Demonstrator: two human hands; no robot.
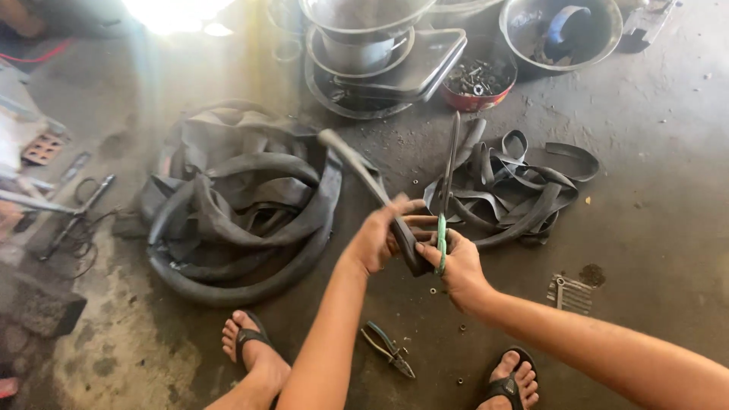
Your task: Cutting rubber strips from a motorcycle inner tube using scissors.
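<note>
Head view: rubber strip (364, 178) in left hand (377, 239), scissors (446, 190) in right hand (458, 264).

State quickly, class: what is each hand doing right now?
Left hand: closed around a black rubber inner-tube strip.
Right hand: closed on green-handled metal scissors, blades pointing up and away.

A heap of black inner tubes (243, 212) lies coiled on the stained concrete floor (653, 175), and a smaller tangle of cut rubber strips (524, 190) sits to its right. Behind them stand stacked metal pans (364, 45), a red bowl of nuts and bolts (478, 82) and a steel basin (566, 34) — all close together. Green-handled pliers (389, 349) lie near the flip-flops (250, 338), and long-handled tools (76, 212) rest at far left.
</note>
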